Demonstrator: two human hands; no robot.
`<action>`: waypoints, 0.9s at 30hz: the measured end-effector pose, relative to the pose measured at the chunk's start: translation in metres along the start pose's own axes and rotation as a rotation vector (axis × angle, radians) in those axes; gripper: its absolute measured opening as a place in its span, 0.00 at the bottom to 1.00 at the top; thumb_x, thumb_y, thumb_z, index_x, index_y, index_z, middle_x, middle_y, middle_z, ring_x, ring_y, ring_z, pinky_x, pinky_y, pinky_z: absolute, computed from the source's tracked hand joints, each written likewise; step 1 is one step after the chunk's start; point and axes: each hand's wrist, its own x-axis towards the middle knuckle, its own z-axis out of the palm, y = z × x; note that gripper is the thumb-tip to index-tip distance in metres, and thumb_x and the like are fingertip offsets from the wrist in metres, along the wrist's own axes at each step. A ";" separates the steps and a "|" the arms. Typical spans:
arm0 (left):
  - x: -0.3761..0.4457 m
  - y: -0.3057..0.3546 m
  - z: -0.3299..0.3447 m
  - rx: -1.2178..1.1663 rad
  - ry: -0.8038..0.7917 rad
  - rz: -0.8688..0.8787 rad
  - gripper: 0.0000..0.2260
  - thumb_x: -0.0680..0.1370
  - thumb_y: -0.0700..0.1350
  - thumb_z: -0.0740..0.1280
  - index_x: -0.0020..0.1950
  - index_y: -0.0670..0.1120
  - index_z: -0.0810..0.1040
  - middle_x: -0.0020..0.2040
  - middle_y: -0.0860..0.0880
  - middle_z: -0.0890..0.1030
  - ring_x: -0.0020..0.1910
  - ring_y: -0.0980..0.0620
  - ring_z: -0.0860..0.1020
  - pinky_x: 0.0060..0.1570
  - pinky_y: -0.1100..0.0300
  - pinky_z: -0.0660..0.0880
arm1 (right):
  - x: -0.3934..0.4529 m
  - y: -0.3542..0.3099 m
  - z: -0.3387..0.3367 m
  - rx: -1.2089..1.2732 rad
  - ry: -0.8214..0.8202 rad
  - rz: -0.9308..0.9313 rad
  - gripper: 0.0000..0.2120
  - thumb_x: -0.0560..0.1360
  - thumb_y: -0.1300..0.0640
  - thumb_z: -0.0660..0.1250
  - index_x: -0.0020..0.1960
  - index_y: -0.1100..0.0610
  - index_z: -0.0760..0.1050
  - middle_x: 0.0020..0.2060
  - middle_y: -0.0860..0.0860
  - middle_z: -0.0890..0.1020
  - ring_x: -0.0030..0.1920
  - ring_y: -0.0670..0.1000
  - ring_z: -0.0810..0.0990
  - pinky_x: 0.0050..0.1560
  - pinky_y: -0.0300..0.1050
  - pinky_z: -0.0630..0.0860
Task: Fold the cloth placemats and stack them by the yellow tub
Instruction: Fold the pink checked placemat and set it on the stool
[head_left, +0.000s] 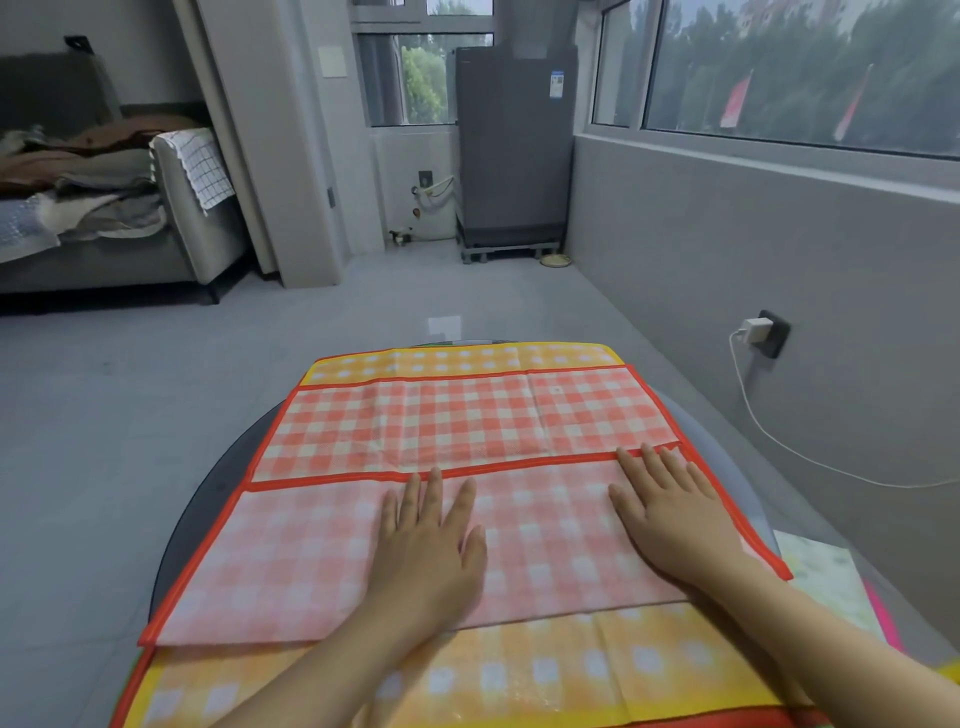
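A red-checked placemat (467, 421) with a red border lies on top of a yellow-checked placemat (597, 670) on a round dark table (218, 467). The red mat's near part is folded over itself, its paler underside (291, 561) facing up. My left hand (431, 540) lies flat on that folded flap, fingers straight and reaching the red border. On the flap's right end my right hand (670, 509) presses flat, fingertips at the border. No yellow tub is in view.
Pale patterned paper or cloth (826, 577) and something pink (883, 618) lie at the table's right. A grey wall with a plugged charger (758, 330) and white cable (810, 457) runs along the right. A sofa (130, 228) stands far left, a grey appliance (514, 145) at the back.
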 end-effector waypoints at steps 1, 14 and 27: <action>0.000 0.000 0.000 -0.002 -0.001 0.000 0.25 0.81 0.57 0.43 0.77 0.57 0.39 0.77 0.48 0.35 0.75 0.48 0.32 0.72 0.49 0.32 | 0.000 -0.001 -0.001 0.002 -0.007 0.006 0.28 0.79 0.39 0.38 0.77 0.47 0.42 0.77 0.48 0.44 0.76 0.50 0.41 0.75 0.48 0.39; 0.001 0.001 -0.003 -0.004 -0.020 0.011 0.26 0.81 0.55 0.46 0.77 0.55 0.42 0.78 0.47 0.39 0.76 0.48 0.35 0.72 0.49 0.32 | -0.004 -0.096 0.004 0.157 -0.007 -0.383 0.30 0.76 0.42 0.33 0.76 0.48 0.47 0.77 0.47 0.48 0.76 0.47 0.43 0.74 0.45 0.39; -0.009 -0.110 -0.024 0.032 0.005 -0.046 0.24 0.81 0.60 0.43 0.75 0.63 0.41 0.76 0.58 0.38 0.75 0.56 0.35 0.72 0.46 0.33 | -0.002 -0.099 0.012 0.026 -0.001 -0.367 0.30 0.75 0.38 0.31 0.76 0.44 0.43 0.76 0.44 0.45 0.76 0.46 0.40 0.73 0.44 0.37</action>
